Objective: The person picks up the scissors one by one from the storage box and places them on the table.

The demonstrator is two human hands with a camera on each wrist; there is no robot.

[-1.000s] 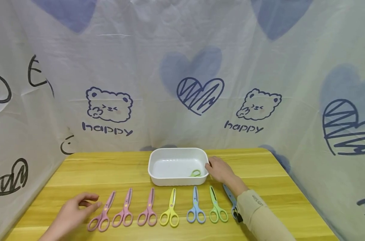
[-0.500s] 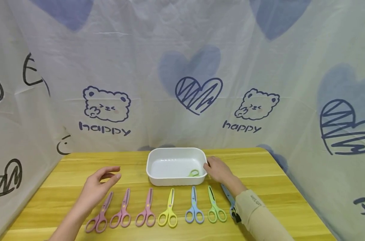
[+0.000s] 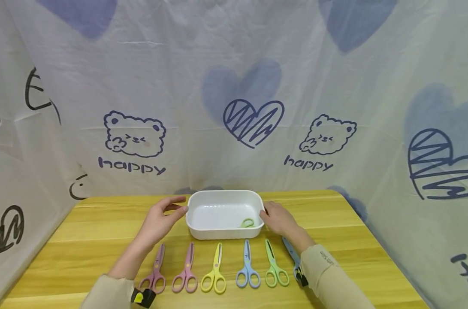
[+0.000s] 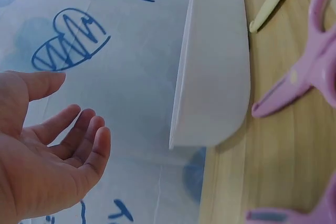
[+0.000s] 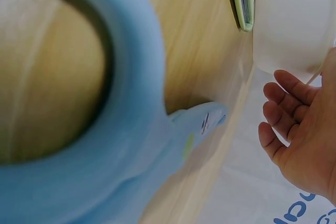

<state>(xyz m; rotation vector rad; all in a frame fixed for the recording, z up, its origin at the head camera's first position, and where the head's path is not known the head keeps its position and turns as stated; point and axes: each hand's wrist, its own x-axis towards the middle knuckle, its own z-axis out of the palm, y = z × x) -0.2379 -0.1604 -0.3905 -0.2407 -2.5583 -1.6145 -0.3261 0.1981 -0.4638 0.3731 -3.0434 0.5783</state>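
A white plastic bin (image 3: 225,234) stands at the back middle of the table, with green-handled scissors (image 3: 248,222) inside at its front right corner. My right hand (image 3: 279,218) grips the bin's right rim, thumb over the edge and fingers outside. Beside the left end is my left hand (image 3: 162,218), thumb close to the rim; in the left wrist view that hand (image 4: 58,150) shows loosely bent, empty fingers, apart from the bin wall (image 4: 215,61). Blue scissors (image 3: 291,253) lie partly under my right forearm.
In front of the bin lies a row of scissors: pink (image 3: 155,270), pink (image 3: 188,270), yellow (image 3: 217,270), blue (image 3: 247,266) and green (image 3: 273,264). My left sleeve (image 3: 110,294) covers the leftmost spot of the row. A printed cloth (image 3: 195,150) hangs behind the table.
My left hand has moved from beside the leftmost pink scissors, up and right to the bin's left end. My right hand has stayed at the right rim.
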